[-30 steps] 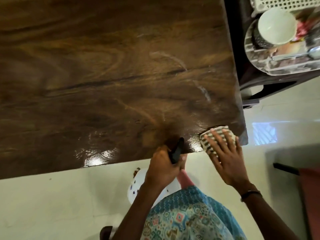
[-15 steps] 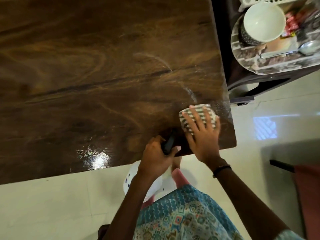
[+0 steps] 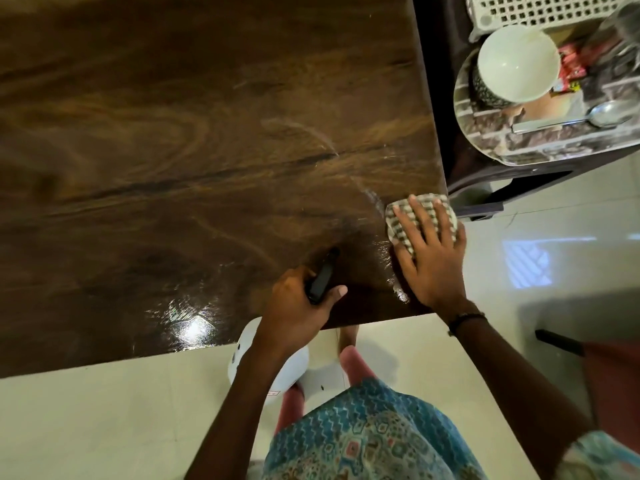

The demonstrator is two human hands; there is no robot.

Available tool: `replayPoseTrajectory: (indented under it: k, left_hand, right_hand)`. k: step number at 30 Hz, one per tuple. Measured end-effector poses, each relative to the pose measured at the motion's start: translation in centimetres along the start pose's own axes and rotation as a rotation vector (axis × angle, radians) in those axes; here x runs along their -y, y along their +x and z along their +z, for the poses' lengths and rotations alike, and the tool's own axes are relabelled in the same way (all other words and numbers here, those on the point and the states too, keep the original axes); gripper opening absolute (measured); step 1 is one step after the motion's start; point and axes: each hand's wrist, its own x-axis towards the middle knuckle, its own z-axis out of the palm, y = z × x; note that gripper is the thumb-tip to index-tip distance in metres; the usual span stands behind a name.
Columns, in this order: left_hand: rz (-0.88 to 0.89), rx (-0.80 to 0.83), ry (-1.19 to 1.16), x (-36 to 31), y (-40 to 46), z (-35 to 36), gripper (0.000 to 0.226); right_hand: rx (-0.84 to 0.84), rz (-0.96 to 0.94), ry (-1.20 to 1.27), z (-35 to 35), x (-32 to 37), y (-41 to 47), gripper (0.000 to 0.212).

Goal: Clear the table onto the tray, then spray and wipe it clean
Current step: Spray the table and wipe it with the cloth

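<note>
The dark wooden table (image 3: 180,140) fills the upper left, with wet streaks near its right edge. My right hand (image 3: 431,258) presses flat, fingers spread, on a striped cloth (image 3: 398,225) at the table's near right corner. My left hand (image 3: 298,306) grips the black trigger head of a spray bottle (image 3: 320,282) at the near edge; its white body (image 3: 294,368) hangs below the tabletop. On the dark stand to the right, the round patterned tray (image 3: 540,143) carries a white bowl (image 3: 517,60) and a spoon (image 3: 585,117).
A white perforated basket (image 3: 540,10) stands behind the tray. Pale floor tiles (image 3: 104,417) lie below the table edge, and a dark-legged reddish piece of furniture (image 3: 613,375) sits at the right. My patterned dress (image 3: 367,434) and feet are under me.
My right hand slid the cloth from the very near corner up the table, then out to the right edge. The left hand kept its grip on the spray bottle.
</note>
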Motion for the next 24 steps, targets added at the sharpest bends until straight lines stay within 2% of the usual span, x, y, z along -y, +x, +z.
replayPoseTrajectory:
  k: [2,5,8,10,13,15,17,21,24]
  left_hand:
    - [-0.011,-0.011,-0.005,-0.2,0.2,0.2,0.044]
    - [-0.017,-0.039,-0.004,-0.5,0.3,0.4,0.046]
    - [-0.033,-0.047,-0.003,-0.9,0.2,0.3,0.046]
    - [-0.051,-0.037,-0.021,-0.8,0.3,0.1,0.046]
    - [-0.076,-0.034,-0.04,-0.3,0.4,-0.3,0.047]
    - [-0.097,-0.047,-0.05,0.2,0.5,-0.5,0.045]
    - [-0.124,-0.066,-0.094,0.7,0.4,-0.6,0.041]
    - [-0.157,-0.124,-0.161,1.7,0.0,-1.0,0.038]
    - [-0.169,-0.136,-0.152,2.0,-0.3,-1.5,0.038]
  right_hand:
    - [-0.015,-0.051,-0.007,0.4,2.8,2.7,0.056]
    - [-0.003,-0.267,0.011,1.3,6.0,2.6,0.053]
    - [0.07,-0.474,-0.033,1.5,4.5,-0.7,0.05]
    - [0.112,-0.439,-0.033,1.2,1.7,-2.1,0.052]
    - [0.09,-0.217,-0.016,0.4,-0.5,-1.0,0.055]
    - [0.043,-0.09,0.008,0.2,1.1,1.0,0.055]
    - [0.008,-0.061,0.038,0.4,4.2,2.8,0.055]
    - [0.028,-0.345,0.057,1.9,10.3,2.4,0.053]
    - [0.079,-0.59,0.062,2.6,11.4,-1.2,0.045]
